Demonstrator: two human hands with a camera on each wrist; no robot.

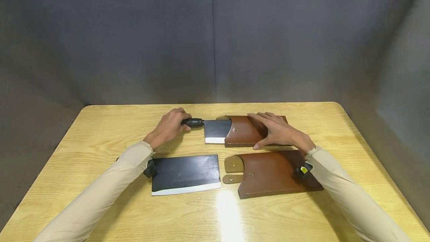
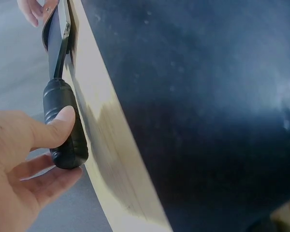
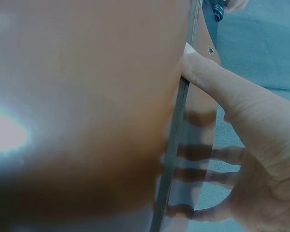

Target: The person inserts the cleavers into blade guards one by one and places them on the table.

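In the head view my left hand [image 1: 171, 122] grips the black handle [image 2: 63, 121] of a cleaver [image 1: 215, 132], thumb on one side and fingers behind. The dark blade with its bright edge sits partly inside a brown leather sheath [image 1: 243, 132]; the rest of it is hidden in the leather. My right hand [image 1: 279, 132] spans that sheath and holds it across its width, thumb at the near stitched edge and fingers toward the far edge. In the right wrist view the thumb [image 3: 203, 67] lies at the edge, with the fingers spread over the glossy leather.
A larger cleaver [image 1: 186, 173] lies nearer me, its handle mostly hidden under my left forearm. Right of it lies a larger brown sheath [image 1: 272, 173] with tan strap flaps [image 1: 233, 164], under my right wrist. Grey cloth [image 1: 215, 40] stands behind the wooden table [image 1: 188, 219].
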